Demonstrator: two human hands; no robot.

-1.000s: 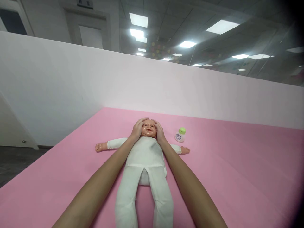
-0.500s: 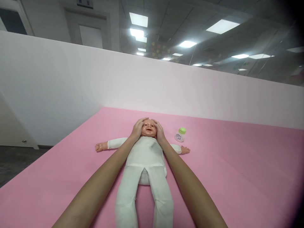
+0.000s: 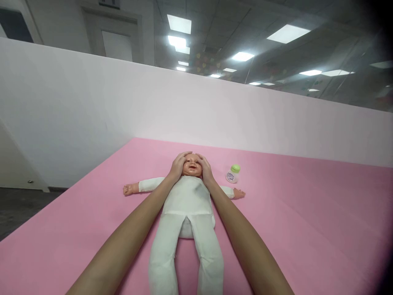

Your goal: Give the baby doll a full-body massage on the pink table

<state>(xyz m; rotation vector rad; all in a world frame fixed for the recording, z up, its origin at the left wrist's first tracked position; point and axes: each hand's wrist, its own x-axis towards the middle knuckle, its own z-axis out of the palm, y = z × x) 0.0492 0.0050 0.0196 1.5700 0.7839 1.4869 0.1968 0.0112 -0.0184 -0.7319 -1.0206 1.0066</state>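
Note:
A baby doll (image 3: 192, 196) with a cloth body lies face up on the pink table, its arms spread out to both sides and its legs toward me. My left hand (image 3: 178, 166) is cupped against the left side of the doll's head, fingertips up at the forehead. Against the right side, my right hand (image 3: 205, 167) is curved the same way, so the head is held between my palms. The doll's face shows between the hands. My forearms run along both sides of its body and cover part of its arms.
A small clear bottle (image 3: 231, 176) with a green cap stands right of the doll's head, above its outstretched hand. The pink tabletop (image 3: 307, 213) meets a white partition (image 3: 215, 110) at the back. Past the table's left edge, dark floor (image 3: 24, 209) shows.

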